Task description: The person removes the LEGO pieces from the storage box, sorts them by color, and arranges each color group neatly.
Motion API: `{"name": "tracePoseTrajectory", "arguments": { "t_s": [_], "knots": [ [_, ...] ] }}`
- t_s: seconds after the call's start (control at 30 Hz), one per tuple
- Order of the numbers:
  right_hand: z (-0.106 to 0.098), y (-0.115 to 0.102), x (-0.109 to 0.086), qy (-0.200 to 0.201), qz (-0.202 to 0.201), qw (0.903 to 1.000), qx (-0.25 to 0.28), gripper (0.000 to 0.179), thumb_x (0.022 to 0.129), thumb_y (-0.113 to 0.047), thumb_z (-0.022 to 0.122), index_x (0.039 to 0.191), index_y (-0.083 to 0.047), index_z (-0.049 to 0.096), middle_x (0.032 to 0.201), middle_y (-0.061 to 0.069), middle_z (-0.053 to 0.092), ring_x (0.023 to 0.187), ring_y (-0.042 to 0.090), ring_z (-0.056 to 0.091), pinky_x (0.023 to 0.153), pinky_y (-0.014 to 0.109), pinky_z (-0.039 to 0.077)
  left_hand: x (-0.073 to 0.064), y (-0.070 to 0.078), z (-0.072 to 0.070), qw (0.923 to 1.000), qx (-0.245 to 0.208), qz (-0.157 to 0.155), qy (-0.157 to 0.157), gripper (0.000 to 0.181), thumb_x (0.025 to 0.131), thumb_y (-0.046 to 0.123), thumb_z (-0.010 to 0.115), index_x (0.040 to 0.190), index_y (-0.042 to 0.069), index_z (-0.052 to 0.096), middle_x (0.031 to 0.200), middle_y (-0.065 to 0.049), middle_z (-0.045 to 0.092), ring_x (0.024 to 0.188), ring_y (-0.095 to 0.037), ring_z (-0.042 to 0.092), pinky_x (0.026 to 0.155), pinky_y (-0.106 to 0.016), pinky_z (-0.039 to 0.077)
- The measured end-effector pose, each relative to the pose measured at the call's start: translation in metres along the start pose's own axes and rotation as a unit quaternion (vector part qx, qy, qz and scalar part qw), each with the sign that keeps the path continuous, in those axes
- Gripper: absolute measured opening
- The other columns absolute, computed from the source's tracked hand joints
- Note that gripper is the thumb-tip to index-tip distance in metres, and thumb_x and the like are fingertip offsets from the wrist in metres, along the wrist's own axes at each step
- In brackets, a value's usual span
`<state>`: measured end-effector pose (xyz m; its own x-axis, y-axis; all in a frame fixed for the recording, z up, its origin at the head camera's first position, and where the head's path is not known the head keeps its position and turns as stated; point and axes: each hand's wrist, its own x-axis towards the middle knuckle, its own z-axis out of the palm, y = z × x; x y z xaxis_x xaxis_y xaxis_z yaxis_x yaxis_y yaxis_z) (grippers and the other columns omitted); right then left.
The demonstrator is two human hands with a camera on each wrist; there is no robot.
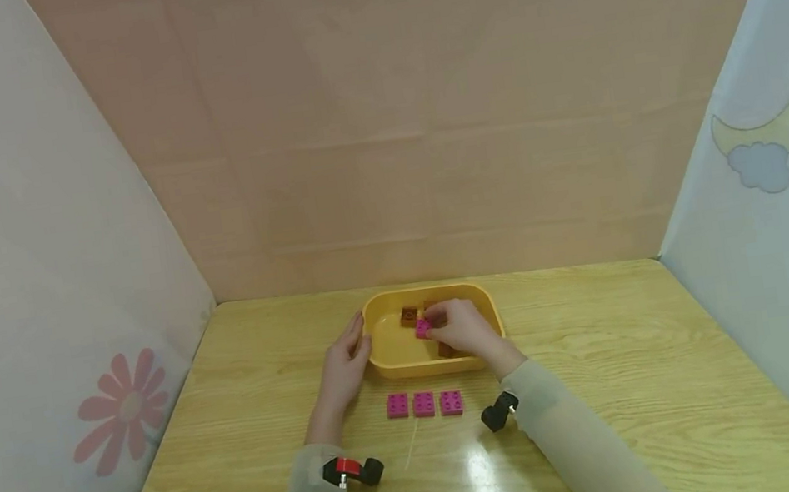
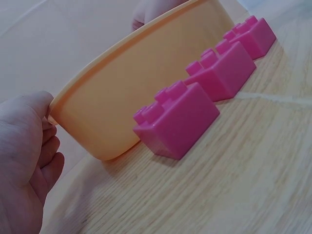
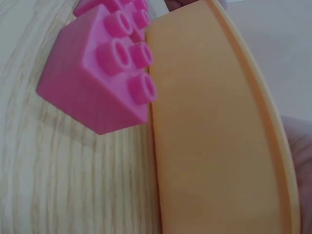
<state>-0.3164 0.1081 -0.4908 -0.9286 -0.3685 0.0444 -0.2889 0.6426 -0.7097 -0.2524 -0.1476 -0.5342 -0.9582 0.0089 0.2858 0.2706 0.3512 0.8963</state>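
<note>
In the head view, a yellow plastic tray (image 1: 412,371) stands on the table. My right hand (image 1: 461,327) reaches into it and pinches a pink toy brick (image 1: 422,329) between thumb and fingers. A brown brick (image 1: 409,316) lies in the tray to the left of that hand, and more brown ones are partly covered by it. My left hand (image 1: 344,368) holds the tray's left end; in the left wrist view its thumb side meets the rim (image 2: 57,100) and the other fingers bend below it. The right wrist view hides the held brick behind the tray wall (image 3: 209,122).
Three pink bricks, the left (image 1: 398,405), middle (image 1: 423,404) and right (image 1: 451,403), sit studs up in a row before the tray. The wooden table (image 1: 589,336) meets a pinkish back wall (image 1: 426,149) and patterned side sheets.
</note>
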Motion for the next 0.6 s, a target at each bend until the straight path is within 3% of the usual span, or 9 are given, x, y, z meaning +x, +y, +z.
{"name": "tracePoseTrajectory", "arguments": {
  "t_s": [0.27,0.6],
  "knots": [
    [0.0018,0.0043,0.0012,-0.004,0.000,0.9997,-0.025,0.036,0.091,-0.012,0.084,0.125,-0.002,0.078,0.112,0.009,0.079,0.085,0.015,0.069,0.084,0.036,0.062,-0.0015,0.0002,0.0030,1.0000,0.006,0.002,-0.001,0.050,0.112,0.012,0.058,0.157,-0.003,0.045,0.167,-0.016,0.041,0.156,-0.031,0.036,0.129,-0.047,0.026],
    [-0.0002,0.0042,0.0003,-0.002,-0.001,0.9998,-0.020,0.034,0.090,-0.011,0.086,0.122,-0.002,0.080,0.105,0.008,0.080,0.076,0.012,0.069,0.073,0.029,0.060,-0.0016,0.0033,0.0037,0.9999,-0.004,-0.009,-0.008,0.050,0.113,0.015,0.057,0.158,0.000,0.044,0.168,-0.012,0.040,0.156,-0.029,0.035,0.130,-0.045,0.027]
  ]
}}
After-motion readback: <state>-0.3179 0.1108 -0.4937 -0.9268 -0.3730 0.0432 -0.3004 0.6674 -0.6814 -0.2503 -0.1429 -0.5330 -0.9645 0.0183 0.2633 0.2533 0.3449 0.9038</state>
